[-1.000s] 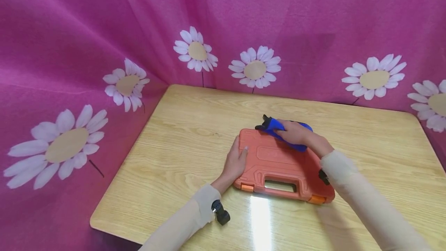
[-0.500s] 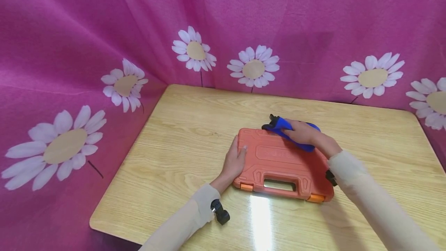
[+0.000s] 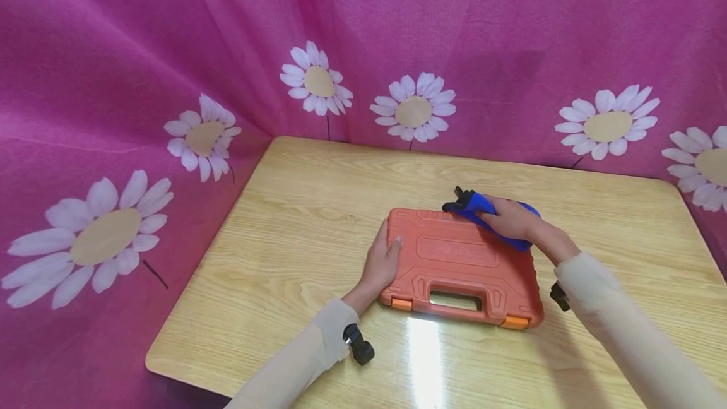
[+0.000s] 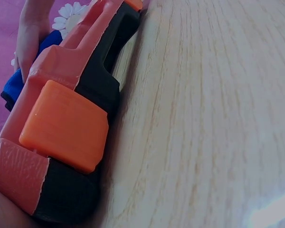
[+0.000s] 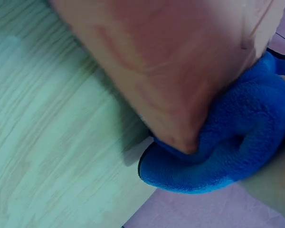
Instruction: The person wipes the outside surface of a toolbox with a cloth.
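An orange-red plastic tool case (image 3: 457, 267) lies on the wooden table, its carry handle and two orange latches toward me. My left hand (image 3: 382, 264) holds the case's left side, with the thumb over the top edge and the fingers along the side. A blue cloth (image 3: 474, 206) with black edging is bunched in my right hand (image 3: 514, 219), over the far right corner of the lid. In the right wrist view the fluffy cloth (image 5: 251, 118) wraps round that corner. One orange latch (image 4: 66, 126) and the dark lower half of the case show in the left wrist view.
The pale wooden table (image 3: 295, 219) reaches out on all sides of the case. A magenta curtain (image 3: 483, 30) with white daisies hangs behind and to the left. A bright light reflection lies on the tabletop in front of the case.
My right hand has slid the blue cloth rightward along the far edge of the case to its corner. The left hand and the case stay in place.
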A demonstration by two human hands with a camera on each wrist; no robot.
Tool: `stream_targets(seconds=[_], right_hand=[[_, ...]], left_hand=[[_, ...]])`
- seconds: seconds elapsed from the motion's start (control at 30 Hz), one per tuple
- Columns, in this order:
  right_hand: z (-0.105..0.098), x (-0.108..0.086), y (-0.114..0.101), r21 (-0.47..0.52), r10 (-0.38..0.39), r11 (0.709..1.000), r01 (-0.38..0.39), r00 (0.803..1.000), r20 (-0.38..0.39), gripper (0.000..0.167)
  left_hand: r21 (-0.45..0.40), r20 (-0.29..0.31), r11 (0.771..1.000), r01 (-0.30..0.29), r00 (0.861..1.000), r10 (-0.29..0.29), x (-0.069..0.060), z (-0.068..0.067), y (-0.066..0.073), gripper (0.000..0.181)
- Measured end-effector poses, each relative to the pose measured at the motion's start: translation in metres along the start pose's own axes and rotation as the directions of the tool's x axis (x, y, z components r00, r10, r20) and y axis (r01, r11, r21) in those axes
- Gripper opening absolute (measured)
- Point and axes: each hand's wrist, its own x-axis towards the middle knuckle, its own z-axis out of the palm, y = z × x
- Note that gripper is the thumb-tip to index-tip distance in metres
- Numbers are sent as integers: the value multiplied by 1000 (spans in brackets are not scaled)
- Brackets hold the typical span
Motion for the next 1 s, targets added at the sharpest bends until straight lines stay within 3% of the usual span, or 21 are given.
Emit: stream_targets(seconds=[0.23,0.47,0.63,0.8,1.0], right_hand=[[1,-8,11,-6,4,1000,-4,999,-49,39],[2,-15,17,-8,37,999,-38,996,-76,42],[3,-21,23,-17,50,998,-52,989,-137,42],[6,-28,26,20,98,995,-96,971,-218,43],[15,-38,24,59,170,985,-159,933,-316,43]], left_hand=[[6,-2,1000,14,1000,-14,0,0,0,59],[6,5,999,37,999,-37,-1,0,0,60],[11,0,999,32,999,-32,0,1,-1,60],[14,-2,999,35,999,-35,0,1,-1,60],[18,-5,999,33,999,-33,-1,0,-1,59]])
